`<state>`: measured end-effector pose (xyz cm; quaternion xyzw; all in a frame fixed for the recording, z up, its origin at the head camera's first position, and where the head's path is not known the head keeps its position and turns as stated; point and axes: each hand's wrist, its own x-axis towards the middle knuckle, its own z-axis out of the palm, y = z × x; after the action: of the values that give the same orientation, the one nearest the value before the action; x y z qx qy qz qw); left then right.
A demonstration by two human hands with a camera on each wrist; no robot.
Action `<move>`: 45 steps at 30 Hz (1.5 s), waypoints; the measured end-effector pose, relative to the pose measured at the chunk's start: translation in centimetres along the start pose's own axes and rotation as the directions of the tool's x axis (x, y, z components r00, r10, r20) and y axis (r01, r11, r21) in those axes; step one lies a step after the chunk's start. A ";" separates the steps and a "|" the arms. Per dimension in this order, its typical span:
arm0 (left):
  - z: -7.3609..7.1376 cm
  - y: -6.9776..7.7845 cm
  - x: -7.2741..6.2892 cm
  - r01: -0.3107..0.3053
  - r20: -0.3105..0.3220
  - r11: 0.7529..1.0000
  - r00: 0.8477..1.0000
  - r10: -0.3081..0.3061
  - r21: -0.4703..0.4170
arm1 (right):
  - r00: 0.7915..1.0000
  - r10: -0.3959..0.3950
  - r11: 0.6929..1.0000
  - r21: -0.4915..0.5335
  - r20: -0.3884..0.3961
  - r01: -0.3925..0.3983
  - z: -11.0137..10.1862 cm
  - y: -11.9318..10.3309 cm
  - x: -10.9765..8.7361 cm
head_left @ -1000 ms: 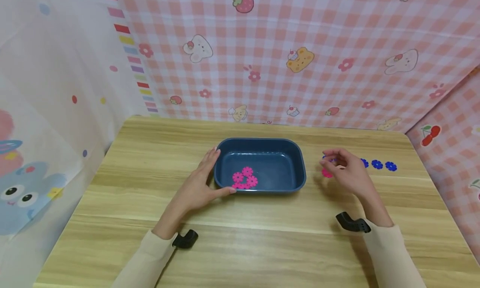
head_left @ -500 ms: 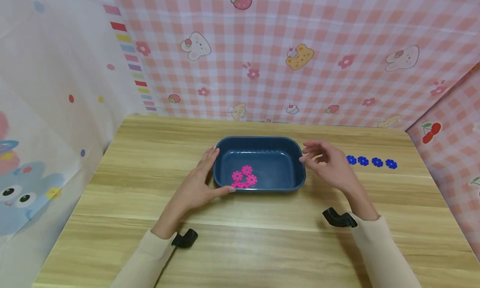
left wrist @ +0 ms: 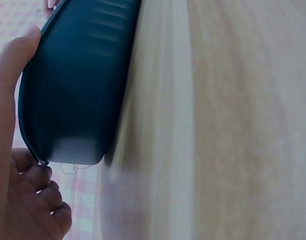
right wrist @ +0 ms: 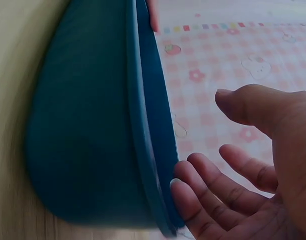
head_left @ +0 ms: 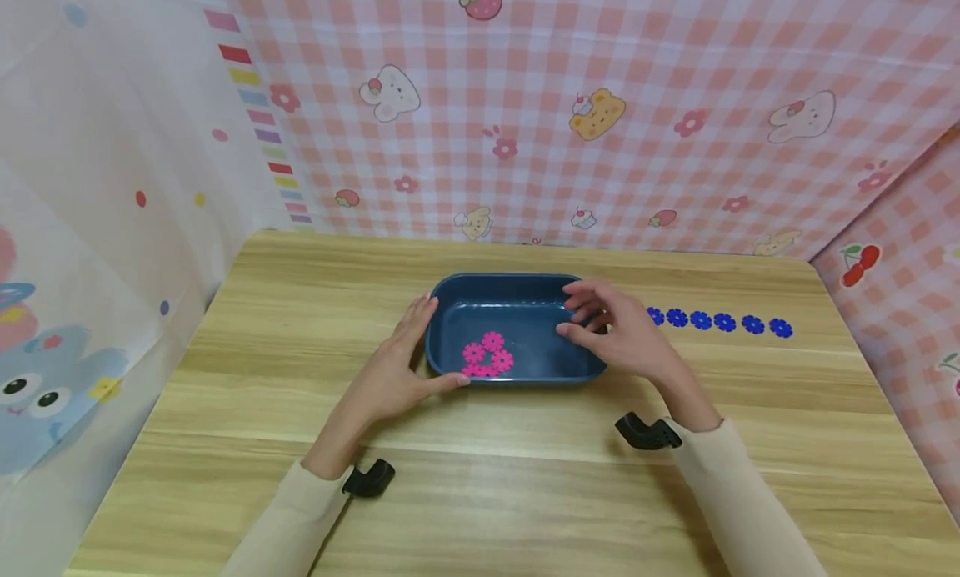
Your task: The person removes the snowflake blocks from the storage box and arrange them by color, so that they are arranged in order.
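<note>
A dark blue plastic tub point(head_left: 542, 335) stands on the table, with several pink flower-shaped plastic discs point(head_left: 492, 342) lying at the near left of its floor. My left hand point(head_left: 390, 375) holds the tub's left end, thumb on the near rim and fingers at the left side. In the left wrist view its thumb and curled fingers meet the rim of the tub point(left wrist: 77, 90). Over the tub's right end hovers my right hand point(head_left: 626, 331). The right wrist view shows that hand point(right wrist: 263, 215) with thumb and fingers well apart and nothing visible between them.
Several blue flower-shaped discs point(head_left: 701, 320) lie in a row on the wooden table point(head_left: 510, 494), right of the tub. A pink checked cloth point(head_left: 450, 143) hangs behind the table. Patterned cloths also hang at both sides.
My right hand has moved left from the discs to above the tub's right end, uncovering more blue discs. The pink disc seen beside it earlier is out of sight. My left hand stays put.
</note>
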<state>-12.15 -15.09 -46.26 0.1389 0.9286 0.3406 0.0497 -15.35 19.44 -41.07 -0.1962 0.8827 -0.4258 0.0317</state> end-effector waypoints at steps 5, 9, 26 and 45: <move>0.2 0.0 0.0 0.000 -0.002 1.000 1.000 0.000 0.001 | 0.999 0.010 1.000 -0.006 0.049 -0.010 1.0 -0.4 0.5; 0.3 0.0 0.1 -0.002 -0.003 1.000 1.000 0.002 0.001 | 0.995 0.032 1.000 -0.002 0.097 -0.031 1.8 -0.6 1.0; 0.4 0.3 0.1 -0.004 0.007 1.000 1.000 0.004 -0.005 | 0.978 0.036 0.999 -0.027 0.207 -0.031 5.8 -0.8 3.5; -0.1 0.0 0.0 0.004 0.017 1.000 1.000 -0.003 -0.010 | 0.961 0.077 0.992 -0.114 0.266 -0.048 7.8 -0.6 5.1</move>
<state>-12.19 -15.11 -46.19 0.1398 0.9267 0.3439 0.0587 -18.16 11.40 -45.03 -0.2258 0.8973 -0.3465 0.1543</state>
